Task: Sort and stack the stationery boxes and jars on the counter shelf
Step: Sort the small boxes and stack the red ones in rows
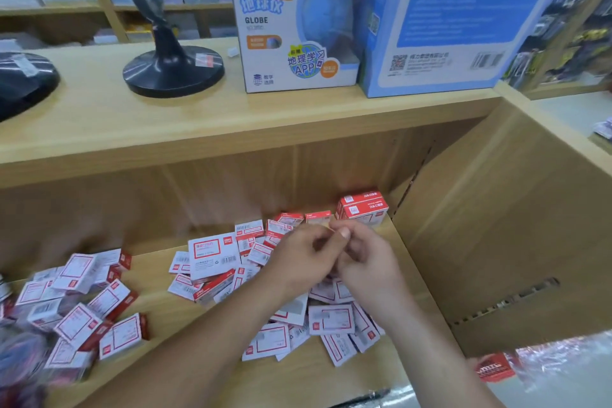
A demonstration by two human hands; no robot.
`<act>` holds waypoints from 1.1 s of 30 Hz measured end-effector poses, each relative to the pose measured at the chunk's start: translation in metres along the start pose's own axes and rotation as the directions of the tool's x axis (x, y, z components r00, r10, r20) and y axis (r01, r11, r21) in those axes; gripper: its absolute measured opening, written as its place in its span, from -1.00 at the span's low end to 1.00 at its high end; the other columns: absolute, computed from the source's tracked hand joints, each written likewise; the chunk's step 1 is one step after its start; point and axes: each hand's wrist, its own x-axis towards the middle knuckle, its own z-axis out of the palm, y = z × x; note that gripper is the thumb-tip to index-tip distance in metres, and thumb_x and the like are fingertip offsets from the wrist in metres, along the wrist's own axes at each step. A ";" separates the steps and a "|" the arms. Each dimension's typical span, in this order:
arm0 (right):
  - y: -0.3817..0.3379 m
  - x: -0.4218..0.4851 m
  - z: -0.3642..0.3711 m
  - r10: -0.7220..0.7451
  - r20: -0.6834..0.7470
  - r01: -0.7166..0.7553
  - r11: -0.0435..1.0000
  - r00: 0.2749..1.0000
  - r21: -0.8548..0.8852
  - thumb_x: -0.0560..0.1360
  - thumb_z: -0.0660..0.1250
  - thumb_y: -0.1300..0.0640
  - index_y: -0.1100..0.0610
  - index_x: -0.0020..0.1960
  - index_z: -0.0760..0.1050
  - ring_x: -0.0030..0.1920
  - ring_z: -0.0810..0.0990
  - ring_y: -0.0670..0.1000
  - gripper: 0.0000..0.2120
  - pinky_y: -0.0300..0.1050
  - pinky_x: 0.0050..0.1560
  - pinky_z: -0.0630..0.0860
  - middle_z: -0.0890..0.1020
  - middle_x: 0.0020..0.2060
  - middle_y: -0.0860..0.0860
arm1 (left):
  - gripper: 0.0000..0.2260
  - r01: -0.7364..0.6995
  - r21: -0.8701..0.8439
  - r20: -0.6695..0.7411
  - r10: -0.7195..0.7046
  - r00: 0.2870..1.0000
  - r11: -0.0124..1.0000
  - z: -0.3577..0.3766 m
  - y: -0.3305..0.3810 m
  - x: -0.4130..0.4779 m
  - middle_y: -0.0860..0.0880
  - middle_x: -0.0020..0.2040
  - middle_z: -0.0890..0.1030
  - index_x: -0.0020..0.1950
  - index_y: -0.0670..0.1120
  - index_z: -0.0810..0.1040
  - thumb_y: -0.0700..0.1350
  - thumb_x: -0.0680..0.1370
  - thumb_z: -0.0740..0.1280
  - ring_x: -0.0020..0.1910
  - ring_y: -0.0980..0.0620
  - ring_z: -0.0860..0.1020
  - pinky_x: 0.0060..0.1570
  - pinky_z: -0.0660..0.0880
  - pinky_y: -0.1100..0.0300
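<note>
Several small red-and-white stationery boxes lie scattered on the lower wooden shelf (212,381): one heap at the left (82,308), another in the middle (215,262). A neat stack of red boxes (362,207) stands at the back right corner. My left hand (308,255) and my right hand (367,258) meet above the middle heap, fingertips pinched together on something tiny and yellowish. What that item is cannot be made out.
On the upper counter (99,122) stand a black globe base (172,66), another dark base (23,79) at the left, and two large globe cartons (298,20) (447,26). A wooden side panel (496,225) walls the shelf on the right. A plastic-wrapped red pack (496,371) lies at the lower right.
</note>
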 end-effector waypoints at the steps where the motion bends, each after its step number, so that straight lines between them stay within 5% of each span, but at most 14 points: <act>1: 0.001 0.003 -0.001 -0.010 0.003 0.010 1.000 1.000 -0.016 0.51 0.20 0.49 -0.01 0.07 0.60 -0.01 0.71 0.10 -0.56 0.16 0.08 0.65 0.73 -0.09 0.07 | -0.53 0.006 0.027 -0.006 -0.006 1.000 1.000 0.002 -0.001 0.000 0.09 -0.14 0.65 -0.11 0.08 0.66 0.42 0.47 0.17 -0.10 0.13 0.62 -0.03 0.58 0.05; 3: 0.004 0.006 -0.009 0.020 -0.013 -0.020 1.000 1.000 0.014 0.52 0.25 0.47 0.02 0.06 0.62 -0.09 0.70 0.21 -0.61 0.24 -0.01 0.66 0.70 -0.14 0.17 | -0.57 0.023 0.032 -0.057 -0.021 0.998 0.999 0.002 -0.005 0.001 0.06 -0.20 0.64 -0.16 0.04 0.61 0.37 0.49 0.21 -0.17 0.09 0.62 -0.11 0.57 0.06; 7: 0.011 0.007 -0.028 -0.016 -0.140 0.013 1.000 0.990 -0.018 0.53 0.37 0.39 0.03 0.14 0.62 -0.24 0.67 0.13 -0.68 -0.02 -0.23 0.65 0.63 -0.06 0.12 | -0.83 -0.046 0.052 -0.089 0.051 0.995 0.998 0.000 -0.017 0.005 0.05 -0.12 0.60 -0.05 0.04 0.60 0.12 0.56 0.40 -0.18 0.10 0.59 -0.15 0.52 0.17; 12: 0.020 0.014 -0.044 -0.084 -0.208 0.044 0.981 0.975 -0.189 0.53 0.42 0.26 -0.02 0.16 0.62 -0.12 0.65 -0.14 -0.73 -0.34 -0.13 0.56 0.60 0.02 0.02 | -0.67 -0.146 0.116 -0.011 0.149 0.989 0.982 0.008 -0.001 0.002 0.16 -0.06 0.56 0.09 0.08 0.61 0.22 0.44 0.48 -0.08 0.20 0.54 -0.11 0.50 0.26; 15: 0.019 0.017 -0.045 -0.036 -0.196 0.019 0.996 0.980 -0.089 0.57 0.35 0.27 -0.06 0.26 0.55 -0.05 0.67 -0.03 -0.66 -0.19 -0.06 0.61 0.63 -0.03 -0.02 | -0.66 -0.229 0.342 -0.004 0.245 0.970 0.911 0.019 0.009 0.009 0.13 -0.04 0.59 0.16 0.11 0.57 0.24 0.47 0.37 -0.03 0.09 0.55 -0.12 0.53 0.12; 19: 0.029 0.019 -0.058 -0.074 -0.275 0.024 0.984 0.959 -0.179 0.57 0.36 0.22 -0.06 0.27 0.55 0.08 0.62 -0.14 -0.68 -0.12 0.08 0.60 0.57 0.13 -0.09 | -0.70 -0.215 0.473 -0.007 0.247 0.969 0.855 0.023 0.017 0.018 0.06 0.10 0.67 0.20 0.05 0.60 0.14 0.55 0.33 0.06 0.00 0.61 -0.02 0.60 0.06; 21: 0.033 0.020 -0.063 -0.009 -0.281 -0.030 0.991 0.960 -0.133 0.58 0.36 0.23 -0.01 0.26 0.55 0.07 0.63 -0.17 -0.70 -0.10 0.13 0.59 0.62 0.11 -0.10 | -0.74 -0.120 0.346 -0.053 0.147 0.988 0.930 0.021 0.014 0.018 0.09 0.08 0.71 0.21 0.04 0.63 0.05 0.54 0.39 0.02 0.07 0.65 0.00 0.62 0.12; 23: 0.034 0.023 -0.068 0.023 -0.254 -0.050 0.993 0.967 -0.103 0.58 0.31 0.31 -0.02 0.16 0.55 -0.03 0.62 -0.31 -0.72 -0.24 0.06 0.56 0.66 0.01 -0.17 | -0.85 0.024 0.013 -0.081 -0.022 0.996 1.000 0.020 0.008 0.017 0.13 0.00 0.73 0.12 0.02 0.66 -0.04 0.56 0.44 -0.02 0.15 0.68 -0.01 0.63 0.18; 26: 0.037 0.032 -0.072 0.016 -0.181 -0.053 0.978 0.983 -0.201 0.58 0.28 0.33 -0.07 0.04 0.54 -0.12 0.61 -0.35 -0.71 -0.40 -0.06 0.51 0.65 -0.12 -0.25 | -0.89 0.083 -0.244 -0.034 -0.094 0.995 0.966 0.024 0.004 0.018 0.06 -0.04 0.74 0.05 -0.03 0.64 -0.18 0.56 0.46 -0.06 0.18 0.69 -0.05 0.58 0.32; 30: 0.044 0.038 -0.073 0.058 -0.120 -0.086 0.965 0.991 -0.247 0.56 0.37 0.28 -0.02 -0.05 0.63 -0.08 0.67 -0.26 -0.80 -0.27 -0.06 0.56 0.72 -0.17 -0.24 | -0.79 -0.044 0.284 -0.066 0.065 0.996 0.958 0.040 -0.016 0.024 0.10 -0.09 0.70 0.05 0.04 0.70 0.11 0.49 0.46 -0.11 0.11 0.61 -0.11 0.57 0.17; 33: 0.050 0.041 -0.075 0.021 -0.168 -0.069 0.955 0.986 -0.288 0.55 0.39 0.26 -0.06 -0.10 0.58 -0.10 0.67 -0.21 -0.79 -0.31 -0.16 0.50 0.68 -0.21 -0.24 | -0.72 -0.031 0.474 -0.120 0.099 0.988 0.880 0.042 -0.017 0.025 0.08 -0.10 0.67 -0.04 0.00 0.64 0.20 0.51 0.38 -0.12 0.03 0.59 -0.16 0.57 0.13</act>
